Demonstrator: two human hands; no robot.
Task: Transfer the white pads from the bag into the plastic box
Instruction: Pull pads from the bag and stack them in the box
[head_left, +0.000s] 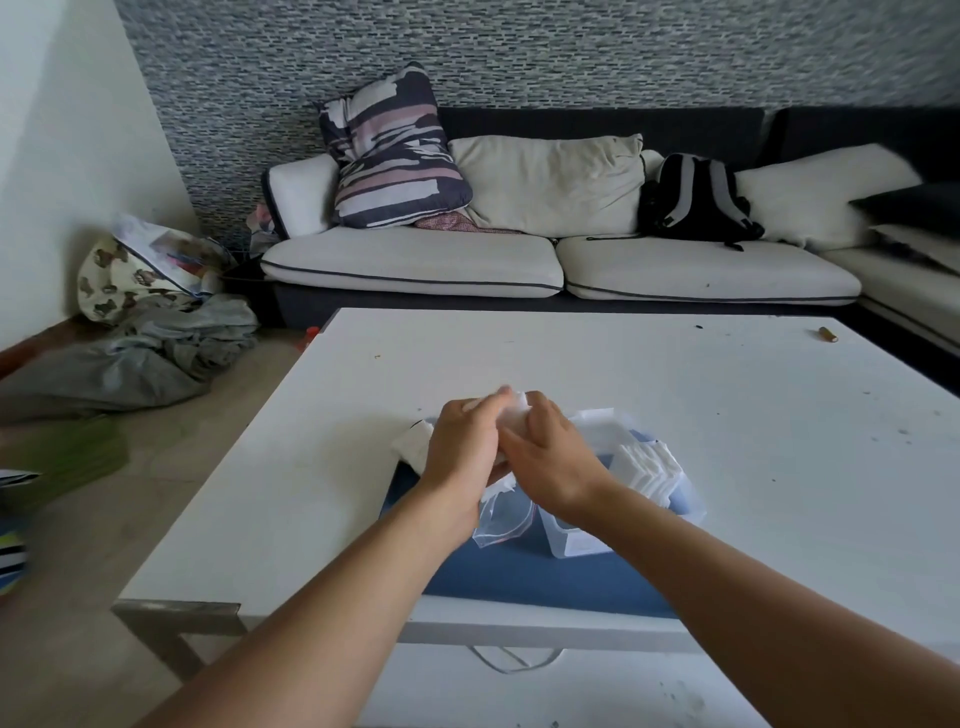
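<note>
Left hand (462, 441) and right hand (553, 460): fingers curled together round a bunch of white pads (511, 415), held above the clear bag (501, 519). Plastic box (571, 540): on white tabletop (675, 395), stacked pads (649, 467) upright inside.

Soft, even daylight fills the room, brightest on the flat white bench (571, 364) with only faint shadows, while the wide lens bows the edges and motion blur smears the fingers (501, 397) and the left border.
</note>
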